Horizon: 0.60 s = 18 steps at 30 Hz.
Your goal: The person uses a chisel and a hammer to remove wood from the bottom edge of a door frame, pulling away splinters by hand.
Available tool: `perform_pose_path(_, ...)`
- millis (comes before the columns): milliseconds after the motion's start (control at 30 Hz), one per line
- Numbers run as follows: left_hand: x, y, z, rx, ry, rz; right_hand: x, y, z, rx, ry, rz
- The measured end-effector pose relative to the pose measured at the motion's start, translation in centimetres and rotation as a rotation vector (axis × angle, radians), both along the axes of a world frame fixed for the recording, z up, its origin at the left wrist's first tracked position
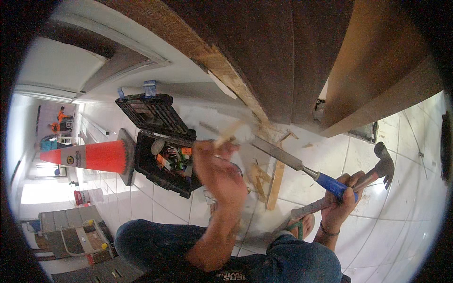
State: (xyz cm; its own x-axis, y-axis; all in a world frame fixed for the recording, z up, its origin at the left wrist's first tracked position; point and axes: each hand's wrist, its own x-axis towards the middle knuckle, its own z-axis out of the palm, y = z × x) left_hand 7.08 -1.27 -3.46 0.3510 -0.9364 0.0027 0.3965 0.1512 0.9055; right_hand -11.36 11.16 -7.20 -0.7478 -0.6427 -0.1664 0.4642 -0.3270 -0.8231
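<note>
My right hand (340,203) is closed round two tools at once. One is a chisel (288,158) with a blue handle, its long metal blade slanting up-left toward the foot of the door frame (236,87). The other is a claw hammer (377,172), head up at the right, its handle crossing under my palm. My left hand (224,158), smeared by motion, is closed on a pale strip of wood (228,134) near the frame's base. Broken wood pieces (260,181) and a longer wooden strip (275,186) lie on the floor between my hands.
A black toolbox (165,177) stands open at left, tools inside, beside an orange traffic cone (96,156). Dark wooden panels (283,56) rise ahead. Grey cases (71,231) and a bucket (88,196) stand farther left. Far off are people in orange (59,120).
</note>
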Motion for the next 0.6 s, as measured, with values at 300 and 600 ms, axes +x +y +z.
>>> perform_pose_path(300,-6.4,7.4,-5.1,0.572,0.194,-0.479,-1.1,0.5,1.3,-0.045,0.019,0.05)
perform_pose_path(600,-9.7,5.6,7.1,0.333,0.014,-0.707,-1.3,-1.2,4.1,-0.06,0.438,0.003)
